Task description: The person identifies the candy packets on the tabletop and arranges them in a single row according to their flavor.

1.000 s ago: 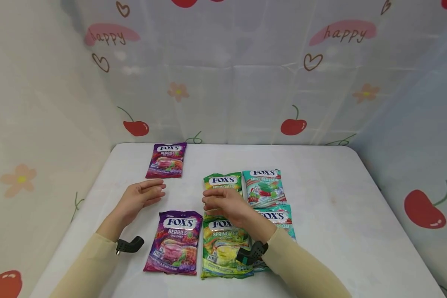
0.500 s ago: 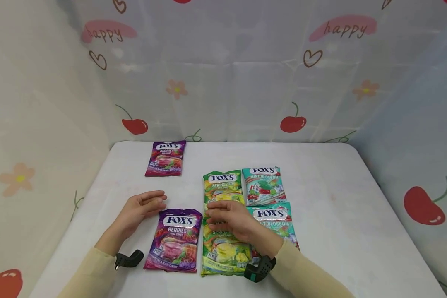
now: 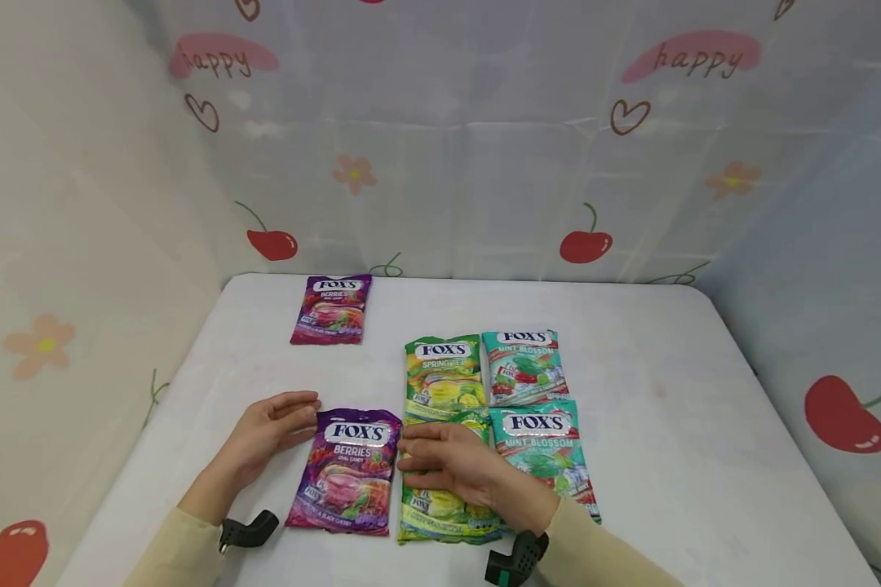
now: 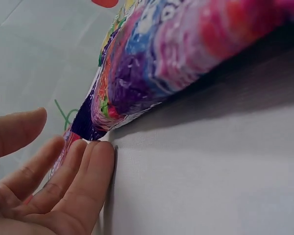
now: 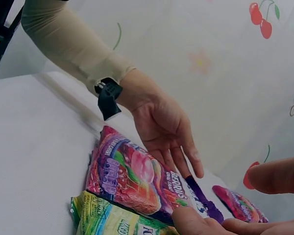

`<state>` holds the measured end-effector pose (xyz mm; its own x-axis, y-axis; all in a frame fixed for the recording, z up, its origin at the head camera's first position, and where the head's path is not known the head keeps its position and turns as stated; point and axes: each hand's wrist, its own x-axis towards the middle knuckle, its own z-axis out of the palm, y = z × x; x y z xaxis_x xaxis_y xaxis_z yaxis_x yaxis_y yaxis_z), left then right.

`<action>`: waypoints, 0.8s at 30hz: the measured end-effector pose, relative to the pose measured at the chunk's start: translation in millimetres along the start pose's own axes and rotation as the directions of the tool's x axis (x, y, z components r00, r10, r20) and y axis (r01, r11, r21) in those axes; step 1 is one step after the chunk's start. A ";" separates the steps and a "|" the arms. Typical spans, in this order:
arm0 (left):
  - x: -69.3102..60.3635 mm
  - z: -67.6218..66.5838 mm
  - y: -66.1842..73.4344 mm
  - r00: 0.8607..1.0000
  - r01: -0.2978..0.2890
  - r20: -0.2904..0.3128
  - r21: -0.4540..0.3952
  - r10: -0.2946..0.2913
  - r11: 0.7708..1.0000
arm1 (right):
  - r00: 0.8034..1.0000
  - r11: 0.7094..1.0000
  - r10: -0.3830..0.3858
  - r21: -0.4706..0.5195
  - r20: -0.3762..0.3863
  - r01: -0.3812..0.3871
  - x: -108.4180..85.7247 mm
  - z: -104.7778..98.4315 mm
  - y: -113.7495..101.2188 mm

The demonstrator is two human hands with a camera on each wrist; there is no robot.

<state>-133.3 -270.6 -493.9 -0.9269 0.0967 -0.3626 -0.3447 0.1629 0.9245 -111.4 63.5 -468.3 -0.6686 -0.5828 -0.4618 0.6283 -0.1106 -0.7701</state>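
Note:
In the head view, my left hand point(image 3: 267, 432) is beside the upper left corner of a purple Berries candy bag point(image 3: 345, 481), its fingers loosely extended. The left wrist view has those fingertips point(image 4: 100, 154) near the bag's end by the white table; whether they touch it I cannot tell. My right hand point(image 3: 458, 465) lies over the lower green Spring Tea bag point(image 3: 440, 526), hiding its middle. Its fingertips reach the narrow gap beside the purple bag, and it grips nothing. Above lies another green bag point(image 3: 444, 379).
Two teal Mint Blossom bags point(image 3: 524, 367) form a column right of the green ones. A second purple Berries bag point(image 3: 332, 310) lies near the back edge of the white table point(image 3: 668, 408). Printed curtains point(image 3: 455, 179) enclose the table's back and sides.
My right hand has moved toward me, from the upper green bag to the lower one. My left hand has also come nearer, now level with the top of the front purple bag. The bags keep their arrangement.

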 end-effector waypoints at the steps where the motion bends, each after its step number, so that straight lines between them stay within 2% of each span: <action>1: -2.1 -0.2 -0.5 1.000 0.004 0.004 -0.006 -0.004 1.000 | 1.000 1.000 0.003 0.002 -0.003 -0.003 -1.0 0.7 1.0; 8: -14.6 2.5 -1.8 0.997 0.077 -0.005 -0.022 -0.077 0.997 | 0.999 0.999 0.036 0.003 0.012 -0.036 -8.9 5.6 6.6; 14: -21.3 10.9 -3.1 0.989 0.140 -0.067 0.096 -0.134 0.985 | 0.997 0.998 0.061 0.014 0.048 -0.062 -11.4 10.7 9.2; 18: -23.2 15.0 -2.7 0.988 0.142 -0.079 0.155 -0.131 0.978 | 0.995 0.997 0.074 -0.002 0.069 -0.074 -9.7 15.2 9.8; 24: -25.2 18.1 -2.0 0.992 0.122 -0.046 0.147 -0.117 0.981 | 0.994 0.996 0.082 0.018 0.073 -0.084 -3.5 24.4 12.6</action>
<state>-106.6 -255.6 -488.7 -0.8861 0.0315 -0.4623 -0.4299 0.3165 0.8456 -91.5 44.5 -465.6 -0.5839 -0.6469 -0.4905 0.6894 -0.0760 -0.7204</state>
